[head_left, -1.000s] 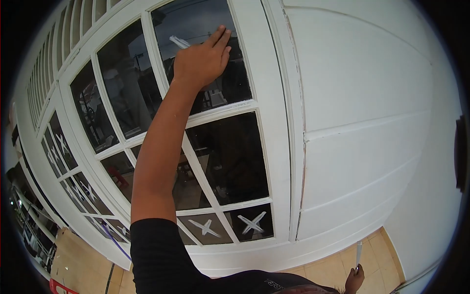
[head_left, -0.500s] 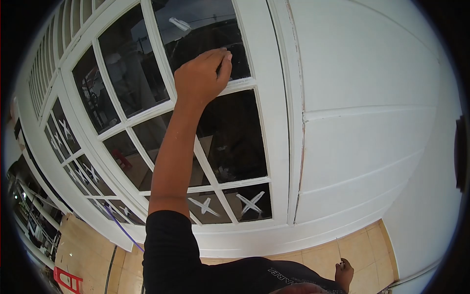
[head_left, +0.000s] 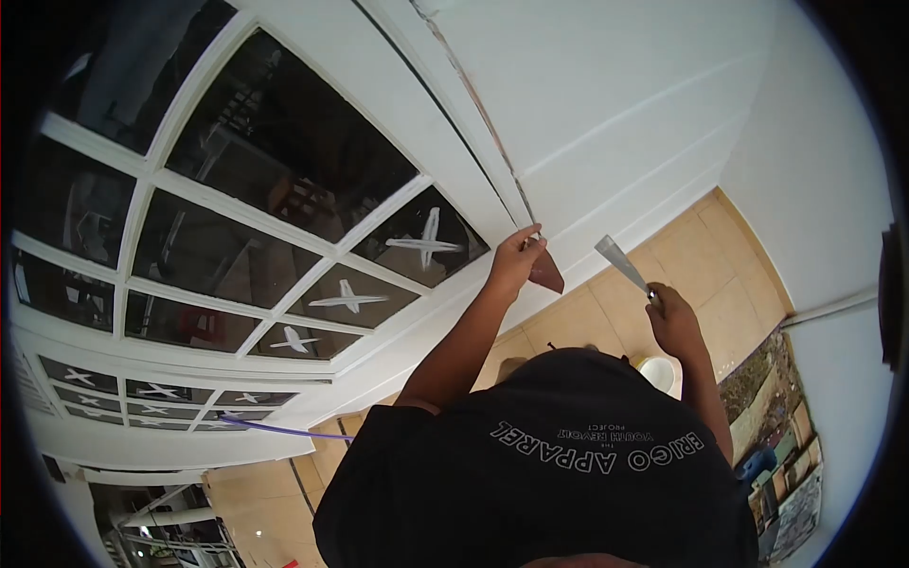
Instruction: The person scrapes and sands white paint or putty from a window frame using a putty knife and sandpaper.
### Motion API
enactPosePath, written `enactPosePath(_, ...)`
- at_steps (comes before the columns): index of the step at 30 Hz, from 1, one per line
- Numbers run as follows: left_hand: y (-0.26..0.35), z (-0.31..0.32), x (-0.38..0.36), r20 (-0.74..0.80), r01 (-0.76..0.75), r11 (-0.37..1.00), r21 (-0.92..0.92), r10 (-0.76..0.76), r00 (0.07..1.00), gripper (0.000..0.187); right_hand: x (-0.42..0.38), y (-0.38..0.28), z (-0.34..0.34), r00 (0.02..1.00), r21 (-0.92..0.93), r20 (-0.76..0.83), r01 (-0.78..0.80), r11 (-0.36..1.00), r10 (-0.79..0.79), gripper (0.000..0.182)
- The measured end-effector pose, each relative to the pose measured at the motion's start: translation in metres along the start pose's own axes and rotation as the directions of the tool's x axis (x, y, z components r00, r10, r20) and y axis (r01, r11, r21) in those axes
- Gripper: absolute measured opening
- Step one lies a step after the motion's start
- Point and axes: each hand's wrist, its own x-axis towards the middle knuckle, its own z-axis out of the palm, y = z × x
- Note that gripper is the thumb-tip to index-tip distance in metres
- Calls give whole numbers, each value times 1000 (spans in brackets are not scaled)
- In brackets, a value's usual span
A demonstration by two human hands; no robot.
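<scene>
My left hand [head_left: 512, 272] pinches a folded reddish-brown piece of sandpaper [head_left: 546, 269], which hangs below the fingers. It is close to the lower end of the white door frame, beside a dark gap with chipped, brownish edges; contact with the frame cannot be made out. Farther right, my right hand [head_left: 674, 320] grips the handle of a putty knife [head_left: 625, 264], its flat metal blade pointing up and left over the tiled floor. Left of both hands is a white door [head_left: 331, 248] with dark glass panes, several marked with white crosses.
A white wall [head_left: 644, 114] meets the beige tiled floor [head_left: 696, 251]. Beside my right forearm stands a round whitish container [head_left: 660, 375]. Mixed items, including a blue object [head_left: 757, 466], lie at the lower right. A purple cord [head_left: 275, 428] runs near the door's left.
My left hand has come down from the upper glass pane to the frame's lower end, and sandpaper now shows in it. My right hand has risen, bringing the putty knife into view. The view has turned.
</scene>
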Motion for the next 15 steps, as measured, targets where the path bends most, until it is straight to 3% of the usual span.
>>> enactPosePath(1,2,3,1,19,-82,997,-6,82,996,36,1,-3,-3,991,-56,-39,126,990,-128,36)
enactPosePath(4,24,14,5,60,-180,974,136,173,983,29,2,-38,-45,975,-67,-180,116,991,-126,33)
enactPosePath(6,38,28,8,124,-177,982,66,168,978,27,2,-47,-72,922,120,-385,105,987,-51,31)
enactPosePath(8,43,43,12,165,-202,977,62,190,968,28,5,-40,-79,745,295,-665,336,895,-61,28)
enactPosePath(10,51,57,13,225,-379,915,140,343,912,29,9,-12,-41,617,388,-785,545,743,-43,25)
enactPosePath(11,55,62,10,243,-446,881,155,404,882,30,-6,-11,-29,796,78,-592,210,975,-124,25)
enactPosePath(12,57,65,8,254,-449,881,150,405,878,30,-10,-2,-26,972,-500,-194,16,866,-130,29)
enactPosePath(13,60,66,4,245,-507,818,273,450,859,30,-24,31,-8,995,-665,-45,-95,741,87,31)
enactPosePath(14,63,64,2,240,-551,736,393,497,834,31,-37,53,-1,954,-650,-3,-230,724,301,27)
enactPosePath(15,54,59,6,261,-637,667,387,583,769,36,-50,57,1,922,-513,-89,-366,776,376,29)
